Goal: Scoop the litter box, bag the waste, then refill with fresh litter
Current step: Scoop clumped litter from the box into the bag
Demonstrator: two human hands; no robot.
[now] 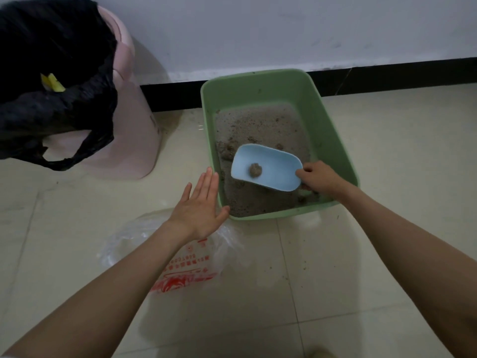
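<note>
Right hand [318, 178] grips the blue scoop [267, 166] over the green litter box [333, 140] — one clump [255, 169] sits in it. Left hand [200, 205] hovers flat, fingers straight, above a clear plastic bag [185, 264] on the floor.

L hand [200, 206] flat, fingers [206, 182] straight; R hand [318, 178] fingers curled, gripping.

Floor [361, 267]: pale cream glossy tiles with thin grout lines; soft reflections on the surface, scattered dark specks and grit near the far edge. Wall [284, 29]: plain white-grey, lightly scuffed. Black baseboard [387, 73] runs along the wall–floor junction. Pink plastic bin [134, 130] stands at left against the wall, lined with a black bag [51, 73] draped over its rim. Lighting dim, even, slightly cool.
</note>
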